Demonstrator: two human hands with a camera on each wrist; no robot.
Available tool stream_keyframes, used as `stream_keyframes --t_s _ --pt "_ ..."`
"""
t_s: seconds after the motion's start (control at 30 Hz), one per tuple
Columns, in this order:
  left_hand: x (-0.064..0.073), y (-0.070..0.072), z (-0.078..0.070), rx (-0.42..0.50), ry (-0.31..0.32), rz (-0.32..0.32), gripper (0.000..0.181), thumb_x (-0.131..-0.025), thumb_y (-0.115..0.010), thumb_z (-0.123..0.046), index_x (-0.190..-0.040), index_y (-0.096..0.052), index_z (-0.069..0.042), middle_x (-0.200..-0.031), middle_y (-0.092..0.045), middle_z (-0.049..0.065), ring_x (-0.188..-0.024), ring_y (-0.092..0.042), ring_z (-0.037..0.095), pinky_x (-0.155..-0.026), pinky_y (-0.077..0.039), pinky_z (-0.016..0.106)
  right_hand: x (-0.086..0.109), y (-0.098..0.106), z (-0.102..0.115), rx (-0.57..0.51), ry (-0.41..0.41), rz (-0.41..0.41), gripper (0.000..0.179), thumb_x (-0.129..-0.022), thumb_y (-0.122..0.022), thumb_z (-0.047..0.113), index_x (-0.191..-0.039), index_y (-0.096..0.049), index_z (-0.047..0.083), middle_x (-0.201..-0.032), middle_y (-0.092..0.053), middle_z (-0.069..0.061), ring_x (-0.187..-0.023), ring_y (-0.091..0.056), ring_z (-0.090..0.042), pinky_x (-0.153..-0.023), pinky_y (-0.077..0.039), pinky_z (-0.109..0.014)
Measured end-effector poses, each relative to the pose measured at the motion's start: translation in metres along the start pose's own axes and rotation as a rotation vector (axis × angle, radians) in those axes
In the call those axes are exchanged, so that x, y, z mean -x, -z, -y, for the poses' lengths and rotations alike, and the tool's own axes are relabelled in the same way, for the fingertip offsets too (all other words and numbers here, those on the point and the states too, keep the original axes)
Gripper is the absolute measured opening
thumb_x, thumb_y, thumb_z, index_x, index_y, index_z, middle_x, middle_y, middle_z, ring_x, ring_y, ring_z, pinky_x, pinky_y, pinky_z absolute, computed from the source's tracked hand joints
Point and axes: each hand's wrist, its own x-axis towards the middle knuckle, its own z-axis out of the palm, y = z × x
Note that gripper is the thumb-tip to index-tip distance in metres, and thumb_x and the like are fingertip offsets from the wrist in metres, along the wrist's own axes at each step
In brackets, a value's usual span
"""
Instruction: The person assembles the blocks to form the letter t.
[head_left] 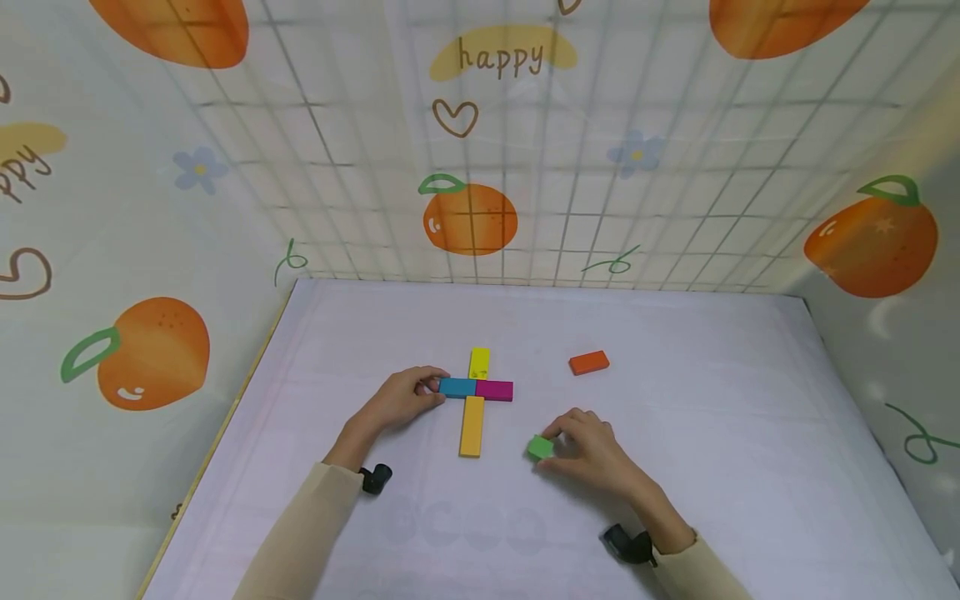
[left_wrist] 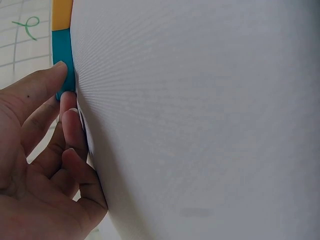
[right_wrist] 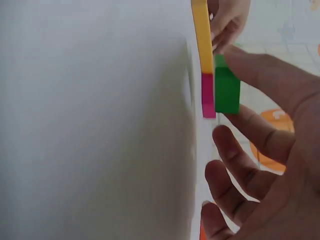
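My left hand pinches the left end of a flat blue block; in the left wrist view the thumb presses one side of the teal-blue block. Against its right end lies a magenta block. A yellow block stands above that joint and a longer orange-yellow block runs below it, making a cross. To the right, my right hand holds a green block between thumb and finger. The right wrist view shows the green block apart from the table.
A loose orange-red block lies right of the cross on the white tabletop. Behind the table hangs a curtain printed with oranges, over a wire grid. Small black devices sit at the left wrist and right wrist.
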Motion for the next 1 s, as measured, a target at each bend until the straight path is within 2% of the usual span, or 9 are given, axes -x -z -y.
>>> stream_keyframes --t_s 0.17,0.4,0.67,1.0 --pt "-0.001 0.0 0.001 -0.005 0.001 -0.003 0.034 -0.092 -0.075 -0.02 -0.126 -0.068 -0.02 -0.098 -0.062 -0.005 -0.086 -0.052 0.018 -0.076 -0.045 0.034 -0.003 -0.01 0.01 0.001 -0.012 -0.003 0.032 -0.075 -0.089 0.029 -0.1 -0.069 0.026 -0.101 -0.06 0.009 -0.098 -0.05 -0.016 -0.081 -0.034 -0.041" --pt "-0.001 -0.001 0.001 -0.015 -0.003 -0.006 0.034 -0.092 -0.075 -0.02 -0.126 -0.069 -0.02 -0.097 -0.062 -0.005 -0.086 -0.052 0.017 -0.075 -0.044 0.034 -0.007 -0.022 0.022 0.0 0.015 -0.012 0.032 -0.075 -0.09 0.03 -0.098 -0.069 0.025 -0.099 -0.059 0.009 -0.097 -0.049 -0.014 -0.079 -0.034 -0.04" --pt "-0.001 -0.001 0.002 -0.008 -0.001 -0.003 0.034 -0.092 -0.075 -0.02 -0.125 -0.069 -0.02 -0.097 -0.061 -0.005 -0.086 -0.052 0.018 -0.076 -0.045 0.034 -0.013 -0.033 0.032 0.003 0.015 0.029 0.031 -0.076 -0.089 0.032 -0.098 -0.069 0.024 -0.099 -0.058 0.01 -0.097 -0.048 -0.013 -0.079 -0.034 -0.04" --pt "-0.002 -0.001 0.003 -0.008 -0.004 -0.004 0.034 -0.092 -0.075 -0.021 -0.125 -0.069 -0.021 -0.097 -0.062 -0.005 -0.085 -0.053 0.017 -0.075 -0.045 0.034 -0.018 -0.044 0.041 -0.006 -0.031 0.09 0.033 -0.076 -0.088 0.037 -0.1 -0.068 0.025 -0.1 -0.058 0.009 -0.099 -0.047 -0.013 -0.082 -0.036 -0.041"
